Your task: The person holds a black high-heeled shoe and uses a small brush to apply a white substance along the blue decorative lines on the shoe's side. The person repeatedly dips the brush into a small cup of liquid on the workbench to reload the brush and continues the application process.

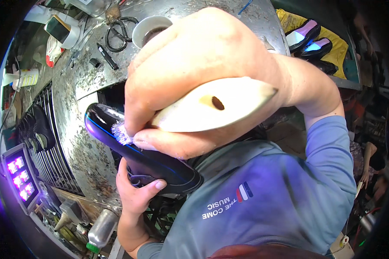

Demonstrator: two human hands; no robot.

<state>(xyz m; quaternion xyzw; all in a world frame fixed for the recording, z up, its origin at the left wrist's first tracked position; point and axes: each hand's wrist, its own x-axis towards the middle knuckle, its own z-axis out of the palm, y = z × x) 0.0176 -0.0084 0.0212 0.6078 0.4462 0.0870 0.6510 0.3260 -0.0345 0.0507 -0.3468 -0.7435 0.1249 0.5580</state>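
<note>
My left hand (140,190) grips a black shoe (160,166) from below near its heel end, thumb pressed on its side. The shoe's rounded toe points to the upper left, with a purple sheen along its edge. Above it, my large right hand (203,47) is closed round a brush (190,110) with a pale, pointed handle that has a dark hole. The brush's whitish bristles touch the shoe near its front half. My right fingers hide part of the brush, and the right hand covers part of the shoe.
A worn metal bench (90,82) holds a cup of dark liquid (151,30), black-handled scissors (119,34) and a marker (107,56). At left are a lit purple lamp (21,177) and black shoes on a rack (43,127). A bottle (103,226) stands low left; shoes (317,47) lie on yellow cloth.
</note>
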